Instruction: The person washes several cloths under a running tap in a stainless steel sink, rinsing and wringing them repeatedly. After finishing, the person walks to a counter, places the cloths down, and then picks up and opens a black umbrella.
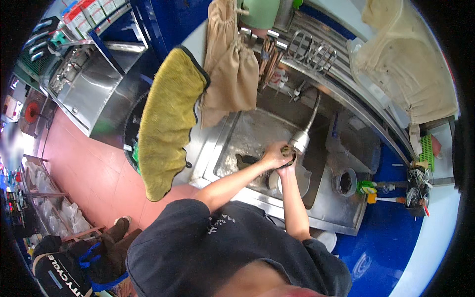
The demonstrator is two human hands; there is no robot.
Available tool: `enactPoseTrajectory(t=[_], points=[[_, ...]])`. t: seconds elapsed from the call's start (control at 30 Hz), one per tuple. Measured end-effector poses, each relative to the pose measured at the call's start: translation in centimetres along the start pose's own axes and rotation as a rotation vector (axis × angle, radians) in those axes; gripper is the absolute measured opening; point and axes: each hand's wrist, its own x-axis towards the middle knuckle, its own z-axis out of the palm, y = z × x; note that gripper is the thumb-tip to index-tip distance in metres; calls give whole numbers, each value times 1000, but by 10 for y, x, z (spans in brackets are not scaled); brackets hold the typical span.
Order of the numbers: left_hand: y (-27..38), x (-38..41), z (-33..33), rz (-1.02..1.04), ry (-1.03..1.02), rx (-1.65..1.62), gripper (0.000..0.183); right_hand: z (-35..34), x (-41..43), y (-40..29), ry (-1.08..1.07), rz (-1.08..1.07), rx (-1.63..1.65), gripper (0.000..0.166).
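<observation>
Both of my hands are over the stainless steel sink (256,122), close under the metal head of a flexible tap (299,142). My left hand (275,155) and my right hand (288,165) meet around a small dark round object (287,150). Fingers cover part of it, so its exact kind is unclear. Below my left hand, a dark cloth-like thing (245,161) lies on the wet sink floor. A pale round container (302,182) stands in the basin beside my right forearm, partly hidden by it.
A yellow towel (169,126) and beige cloth bags (232,74) hang left of the sink. To the right are a clear plastic bin (356,143), a small tub (345,182) and a wire basket (417,189). A slatted metal rack (330,41) runs behind.
</observation>
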Motion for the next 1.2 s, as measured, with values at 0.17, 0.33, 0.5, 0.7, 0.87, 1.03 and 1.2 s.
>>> enactPoseTrajectory(t=[0.17,0.33,0.5,0.7,0.87,1.03,1.2], points=[[-67,2,-11,175,144,65,33,123,-36,82,184,27,-43,52],[-53,-2,-6,319,507,424,29,185,-77,95,103,108,-51,58],[-46,-39,12,361,316,107,39,139,-40,75,-232,36,-237,44],[-25,-7,-15,205,528,137,41,133,-23,83,-296,-32,-161,46],[-27,3,-14,260,635,-44,26,124,-7,77,-156,-98,-331,48],[-29,3,-14,138,460,30,29,108,-4,78,-39,-151,-466,50],[-55,7,5,43,499,49,33,96,-6,84,44,-196,-589,53]])
